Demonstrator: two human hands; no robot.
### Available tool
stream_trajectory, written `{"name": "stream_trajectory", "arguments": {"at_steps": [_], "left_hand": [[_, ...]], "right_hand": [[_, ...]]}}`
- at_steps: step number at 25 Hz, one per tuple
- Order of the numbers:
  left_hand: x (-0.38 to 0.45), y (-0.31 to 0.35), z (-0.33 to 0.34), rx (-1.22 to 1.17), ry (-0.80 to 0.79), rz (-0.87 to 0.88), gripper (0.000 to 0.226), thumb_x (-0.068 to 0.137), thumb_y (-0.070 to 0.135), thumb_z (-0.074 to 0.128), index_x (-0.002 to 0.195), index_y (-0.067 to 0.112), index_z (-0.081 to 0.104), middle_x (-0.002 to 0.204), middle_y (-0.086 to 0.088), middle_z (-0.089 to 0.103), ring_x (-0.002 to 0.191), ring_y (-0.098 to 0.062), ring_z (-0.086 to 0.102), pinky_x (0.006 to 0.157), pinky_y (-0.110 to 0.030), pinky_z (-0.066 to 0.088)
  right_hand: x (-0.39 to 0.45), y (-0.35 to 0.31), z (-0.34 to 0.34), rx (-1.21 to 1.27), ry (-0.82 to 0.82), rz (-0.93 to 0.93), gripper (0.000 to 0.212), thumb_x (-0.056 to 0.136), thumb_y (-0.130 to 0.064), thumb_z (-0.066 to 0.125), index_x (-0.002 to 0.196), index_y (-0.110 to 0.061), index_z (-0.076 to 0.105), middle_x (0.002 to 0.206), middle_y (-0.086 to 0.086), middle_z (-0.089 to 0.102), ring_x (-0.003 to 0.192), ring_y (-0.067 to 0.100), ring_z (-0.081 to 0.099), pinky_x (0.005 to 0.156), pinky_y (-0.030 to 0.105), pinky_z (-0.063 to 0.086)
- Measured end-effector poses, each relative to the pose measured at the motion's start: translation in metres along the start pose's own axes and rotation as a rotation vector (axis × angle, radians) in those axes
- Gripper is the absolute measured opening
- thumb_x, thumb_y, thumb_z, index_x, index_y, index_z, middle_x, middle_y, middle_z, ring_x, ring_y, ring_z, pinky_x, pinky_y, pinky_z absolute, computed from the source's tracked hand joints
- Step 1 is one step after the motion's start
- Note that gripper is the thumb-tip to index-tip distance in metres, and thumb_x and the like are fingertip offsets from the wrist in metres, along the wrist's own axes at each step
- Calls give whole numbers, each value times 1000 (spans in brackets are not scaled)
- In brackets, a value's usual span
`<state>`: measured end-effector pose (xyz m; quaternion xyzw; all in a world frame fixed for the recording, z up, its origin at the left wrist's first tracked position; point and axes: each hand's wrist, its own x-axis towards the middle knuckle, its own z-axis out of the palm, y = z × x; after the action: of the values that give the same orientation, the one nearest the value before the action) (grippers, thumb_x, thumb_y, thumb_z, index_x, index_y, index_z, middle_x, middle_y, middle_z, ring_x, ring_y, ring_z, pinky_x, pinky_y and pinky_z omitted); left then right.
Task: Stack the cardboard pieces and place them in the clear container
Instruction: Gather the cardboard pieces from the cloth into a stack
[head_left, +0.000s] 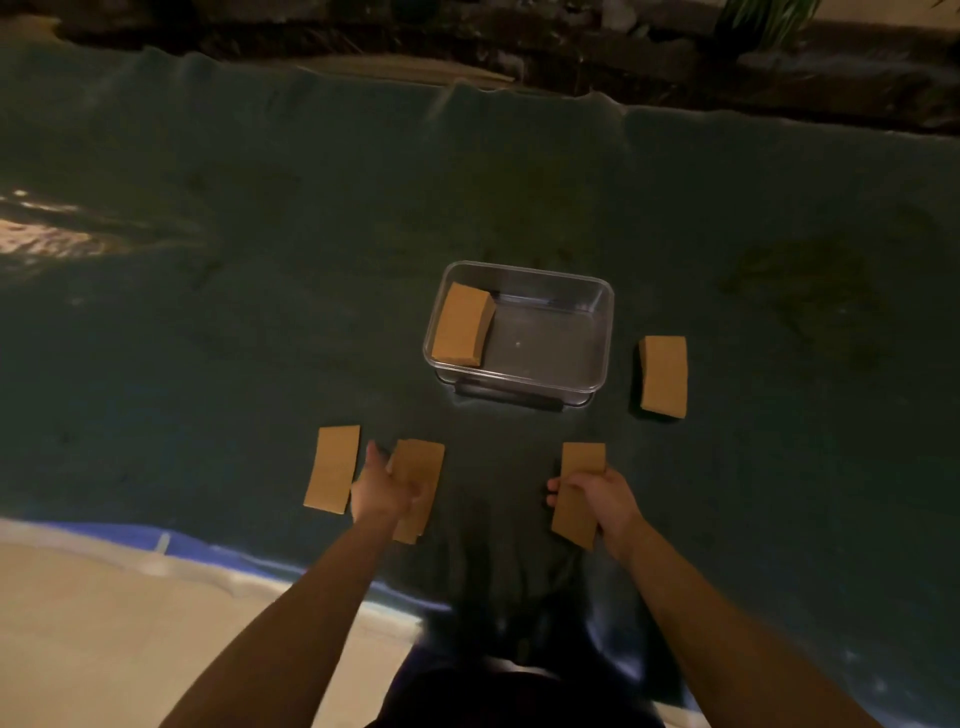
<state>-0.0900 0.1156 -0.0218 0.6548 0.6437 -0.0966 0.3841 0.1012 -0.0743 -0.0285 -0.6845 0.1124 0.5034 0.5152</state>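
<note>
My left hand (387, 486) is closed on a thin cardboard pile (418, 486), my right hand (597, 499) on one piece (579, 493). I should square the edges before joining them. One stack (462, 325) lies already in the clear container (597, 338).

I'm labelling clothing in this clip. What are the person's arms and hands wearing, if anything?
Nothing shows on them: the left hand and right hand are bare, with no gloves, rings or watch visible, and both forearms are uncovered to the frame's bottom edge, no sleeves in view.
</note>
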Motion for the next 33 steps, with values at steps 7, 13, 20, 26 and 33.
{"name": "stream_trajectory", "arguments": {"at_steps": [7, 13, 20, 26, 33], "left_hand": [[4, -12, -6, 54, 25, -49, 61, 78, 20, 83, 132, 12, 55, 131, -16, 43, 97, -39, 62, 81, -41, 51], [-3, 19, -12, 18, -270, 41, 58, 78, 11, 81, 130, 14, 57, 125, -10, 64, 115, -31, 58, 93, -42, 50], [-45, 64, 26, -594, -749, 41, 51, 72, 11, 86, 118, 21, 64, 107, 1, 74, 99, -15, 69, 76, -29, 55], [-48, 70, 24, -134, -395, 422, 71, 64, 43, 90, 121, 18, 55, 113, -5, 62, 100, -20, 64, 81, -44, 59], [-56, 70, 14, 376, -492, 985, 149, 48, 58, 89, 143, 59, -27, 165, 5, -17, 149, -21, -12, 116, -50, -1]], "right_hand": [[-1, 5, 13, -20, -38, 5, 25, 88, 0, 57, 111, -7, 53, 76, 10, 75, 60, 23, 71, 59, 35, 58], [-9, 2, 17, -51, -115, 9, 48, 79, -16, 77, 122, -9, 56, 93, 12, 73, 70, 25, 71, 70, 40, 57], [-31, -13, 43, 152, -361, 52, 58, 73, -35, 78, 127, -19, 62, 117, 18, 72, 102, 33, 71, 74, 42, 59], [-36, -18, 47, 178, -382, 160, 38, 91, -29, 61, 124, -9, 63, 99, 20, 73, 81, 32, 70, 72, 43, 60], [-34, -21, 53, 126, -366, 103, 27, 82, -31, 67, 99, -14, 80, 103, 19, 75, 94, 33, 72, 86, 46, 56]]}}
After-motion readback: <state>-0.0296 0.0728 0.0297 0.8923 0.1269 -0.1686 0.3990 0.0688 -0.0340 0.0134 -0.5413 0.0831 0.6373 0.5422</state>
